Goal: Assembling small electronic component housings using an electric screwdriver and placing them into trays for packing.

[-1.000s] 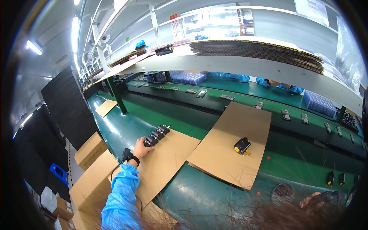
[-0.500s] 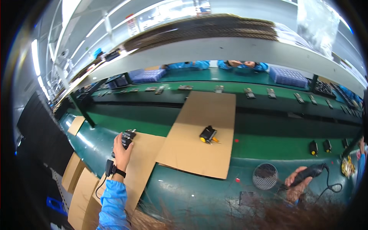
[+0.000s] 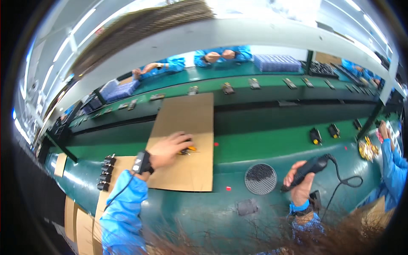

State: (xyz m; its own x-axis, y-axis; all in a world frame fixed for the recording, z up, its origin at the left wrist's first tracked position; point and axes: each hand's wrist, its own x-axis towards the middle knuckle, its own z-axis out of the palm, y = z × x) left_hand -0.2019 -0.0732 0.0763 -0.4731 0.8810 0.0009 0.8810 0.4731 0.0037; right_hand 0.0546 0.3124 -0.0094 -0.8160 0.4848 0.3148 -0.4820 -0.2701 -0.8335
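My left hand (image 3: pixel 170 149) is over the middle cardboard sheet (image 3: pixel 182 172), its fingers curled down around a small black part with a yellow end (image 3: pixel 191 148). Most of that part is hidden beneath the fingers. To the left, several black parts with metal pins (image 3: pixel 106 175) stand in a row at the edge of another cardboard sheet (image 3: pixel 123 163). My right hand (image 3: pixel 300 182) grips a black electric screwdriver (image 3: pixel 312 167), its tip pointing left and its cord looping off to the right. Beside the tip sits a round dish of small dark screws (image 3: pixel 260 178).
A green conveyor carries several circuit-board-like pieces (image 3: pixel 228 88). More black and yellow parts (image 3: pixel 315 136) lie on the right. A metal shelf beam (image 3: pixel 238 32) crosses overhead. Co-workers' blue sleeves (image 3: pixel 393 170) show at the right and across the line. A yellow bundle (image 3: pixel 367 148) lies near a post.
My left hand has left the black parts on the left sheet and moved right onto the part on the middle sheet. The view has swung right; my right hand still holds the screwdriver.
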